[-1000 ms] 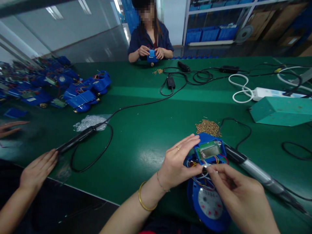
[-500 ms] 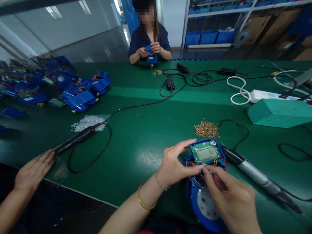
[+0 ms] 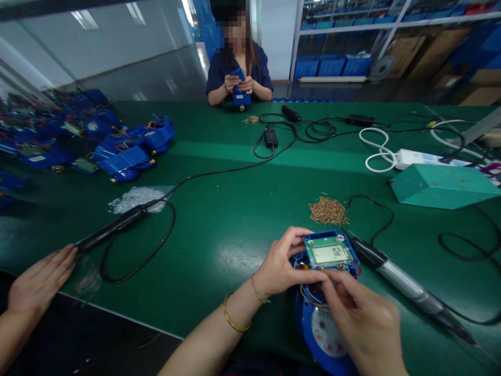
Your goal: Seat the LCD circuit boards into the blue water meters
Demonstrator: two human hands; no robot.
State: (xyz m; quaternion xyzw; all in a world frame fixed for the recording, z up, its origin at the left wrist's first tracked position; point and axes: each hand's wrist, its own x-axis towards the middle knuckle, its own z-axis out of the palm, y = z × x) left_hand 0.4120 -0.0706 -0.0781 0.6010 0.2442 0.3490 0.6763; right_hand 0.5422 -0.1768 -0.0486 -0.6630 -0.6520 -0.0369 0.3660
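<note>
The left hand [image 3: 279, 266] and right hand [image 3: 366, 321] each grip the blue meter [image 3: 326, 303] between them, fingers closed on it.

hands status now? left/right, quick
Left hand: grip closed on the display board of the blue meter.
Right hand: fingers pinched at the wires under it.

the left hand [image 3: 279, 266] comes in from the lower left on a bare forearm, two bracelets at the wrist, thumb and fingers curled in a pinch, palm turned to the right. the right hand [image 3: 362, 318] sits low and close, back up, knuckles bent, fingertips meeting those of the left.
</note>
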